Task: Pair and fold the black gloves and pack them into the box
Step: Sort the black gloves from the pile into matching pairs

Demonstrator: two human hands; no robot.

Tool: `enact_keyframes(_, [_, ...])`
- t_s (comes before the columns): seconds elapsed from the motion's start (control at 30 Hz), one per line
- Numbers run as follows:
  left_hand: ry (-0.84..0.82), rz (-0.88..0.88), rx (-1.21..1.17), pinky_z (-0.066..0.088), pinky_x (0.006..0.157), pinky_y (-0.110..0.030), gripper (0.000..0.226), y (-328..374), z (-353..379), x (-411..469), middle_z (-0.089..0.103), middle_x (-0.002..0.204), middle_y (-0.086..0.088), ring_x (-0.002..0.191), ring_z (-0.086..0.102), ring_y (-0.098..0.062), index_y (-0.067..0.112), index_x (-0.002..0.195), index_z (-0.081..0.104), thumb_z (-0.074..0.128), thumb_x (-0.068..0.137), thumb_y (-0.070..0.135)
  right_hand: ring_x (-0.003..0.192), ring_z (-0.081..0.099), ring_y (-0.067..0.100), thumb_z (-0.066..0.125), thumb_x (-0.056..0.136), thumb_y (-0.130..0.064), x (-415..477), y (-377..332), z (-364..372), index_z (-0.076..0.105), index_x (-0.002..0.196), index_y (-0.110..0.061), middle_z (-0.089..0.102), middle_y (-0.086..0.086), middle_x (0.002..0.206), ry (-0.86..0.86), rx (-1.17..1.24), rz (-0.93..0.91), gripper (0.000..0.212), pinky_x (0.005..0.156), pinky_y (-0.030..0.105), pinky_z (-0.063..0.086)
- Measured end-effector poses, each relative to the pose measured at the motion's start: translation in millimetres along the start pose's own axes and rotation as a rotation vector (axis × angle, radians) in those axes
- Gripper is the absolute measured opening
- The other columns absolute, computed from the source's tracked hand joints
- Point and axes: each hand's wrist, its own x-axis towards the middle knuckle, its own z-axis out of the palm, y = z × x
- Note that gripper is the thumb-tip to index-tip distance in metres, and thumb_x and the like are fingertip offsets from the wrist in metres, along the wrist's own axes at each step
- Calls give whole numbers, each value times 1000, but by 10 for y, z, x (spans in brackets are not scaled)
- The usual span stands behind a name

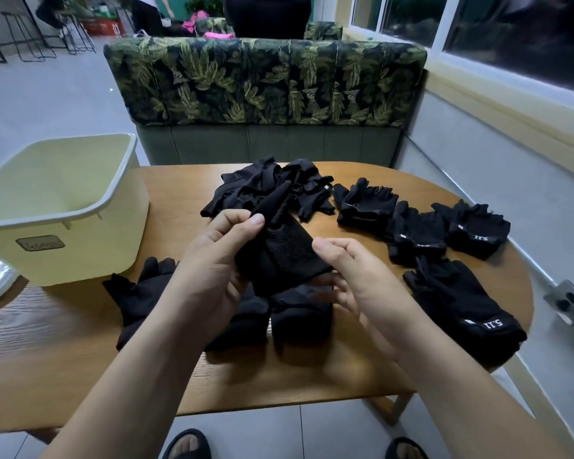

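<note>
The left hand (pixel 209 260) is clamped on a black glove (pixel 279 256), thumb over its finger end, holding it up above the table (pixel 166 193). The right hand (pixel 355 283) curls at the cuff edge, though I cannot tell whether it really pinches the cloth. The glove looks light, soft and limp, with a mesh back unlikely to slip, so it is best held at both ends; the box (pixel 80 246) stands well left of the left hand.
</note>
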Motion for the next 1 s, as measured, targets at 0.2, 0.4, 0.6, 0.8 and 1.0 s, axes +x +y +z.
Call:
enact_keyframes(0.2, [-52, 2, 153, 58, 69, -26, 7, -144, 159, -73, 71, 88, -5, 80, 69, -16, 16, 95, 63, 66, 102, 16, 95, 75, 24, 78, 83, -8, 27, -118, -206, 64, 129, -6, 78, 8, 105, 53, 317, -67, 48, 83, 40, 60])
enact_keyframes(0.4, [-145, -2, 586, 53, 67, -22, 8, -363, 240, -71, 75, 86, -5, 72, 69, -10, 10, 92, 68, 71, 100, 13, 93, 76, 21, 80, 92, -8, 98, -116, -644, 71, 114, -27, 76, 3, 105, 285, -76, -180, 31, 68, 34, 61])
enact_keyframes(0.6, [-217, 297, 1307, 50, 80, -21, 6, -492, 219, -34, 70, 97, 19, 94, 63, 3, 35, 100, 67, 72, 97, 35, 105, 61, 2, 81, 93, -24, 108, -80, -879, 52, 138, -46, 62, -16, 124, 285, -699, -149, 58, 77, 12, 44])
enact_keyframes(0.8, [-341, 267, 1604, 49, 102, -37, 30, -613, 183, 28, 57, 123, 18, 119, 52, -9, 45, 127, 64, 66, 98, 52, 135, 48, 16, 75, 94, -23, 72, 37, -777, 26, 162, -37, 47, -6, 151, 335, -1103, -272, 85, 106, 30, 43])
enact_keyframes(1.0, [-346, 262, 1599, 49, 97, -32, 34, -617, 154, 86, 57, 116, 19, 115, 53, -8, 46, 128, 65, 66, 96, 56, 126, 50, 11, 69, 96, -45, -35, 31, -741, 56, 140, -38, 51, -14, 132, 130, -1207, -320, 46, 106, 37, 47])
